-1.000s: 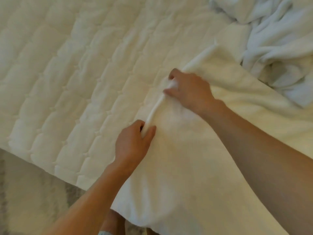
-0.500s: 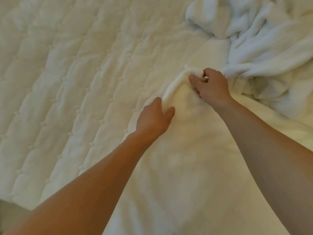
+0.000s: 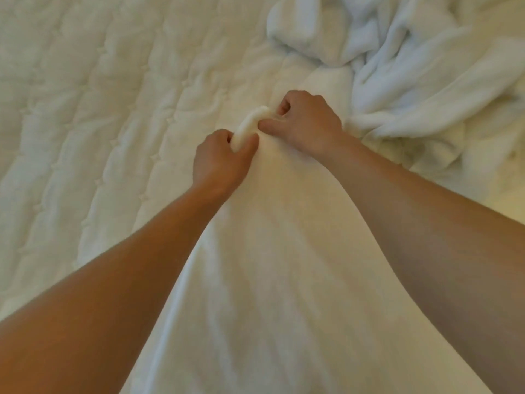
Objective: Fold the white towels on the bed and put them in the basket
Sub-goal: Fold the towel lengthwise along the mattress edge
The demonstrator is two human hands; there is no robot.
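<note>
The left hand (image 3: 218,160) is closed in a pinch: its thumb lies on the near side and its curled fingers on the far side of a thick rolled edge (image 3: 252,120) of the white towel (image 3: 278,265), and the cloth bulges out just above the knuckles. The right hand (image 3: 306,123) sits just beside it, farther up the same edge, with its fingers curled into the palm over the fabric and its thumb stretched flat along the towel toward the left hand, almost touching it. Between the two hands the edge is bunched into a short, rounded, padded ridge. From that ridge the towel fans out toward the near side of the bed, widening as it comes down between the two bare forearms, with soft lengthwise creases running from the pinched spot. Its left border shows as a smooth, slightly raised hem. The cloth looks plush and matte, creamy white in the warm light. It lies on the bed (image 3: 99,109), whose cover is quilted in rows of puffy, wavy channels with small tufted stitch points, spreading away to the left and far side. Toward the far right of the bed, just beyond the right hand, a crumpled heap of towels (image 3: 412,66) rests in deep, tangled folds, cooler and bluer white, its nearest folds touching the held towel's far end.
</note>
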